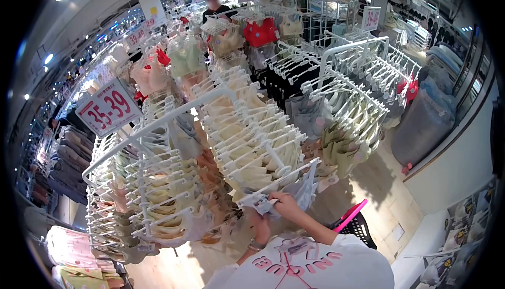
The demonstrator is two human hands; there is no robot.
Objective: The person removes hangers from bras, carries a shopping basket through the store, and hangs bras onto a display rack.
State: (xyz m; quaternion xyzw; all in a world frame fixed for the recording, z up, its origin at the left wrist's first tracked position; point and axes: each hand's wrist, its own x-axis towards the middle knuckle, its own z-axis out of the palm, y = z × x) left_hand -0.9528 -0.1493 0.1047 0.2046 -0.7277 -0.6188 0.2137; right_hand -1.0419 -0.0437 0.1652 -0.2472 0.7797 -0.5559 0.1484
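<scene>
My right hand (284,203) is closed at the front end of a rack of cream bras (247,147), its fingertips pinched on something small and pale beside a white hanger. A light grey garment (301,194) hangs from that front hanger, right beside the hand. Just to the left and lower, my left hand (258,227) reaches up under the same hanger end, with a band on its wrist. Its fingers are hidden behind the hanger and cloth.
A white rail (158,116) bears a "35-39" sign (109,108). More bras hang at left (163,199) and right (352,115). A black basket with a pink handle (351,215) is beside my right arm. A person (214,9) stands behind the racks. Wrapped grey bundles (427,126) stand at right.
</scene>
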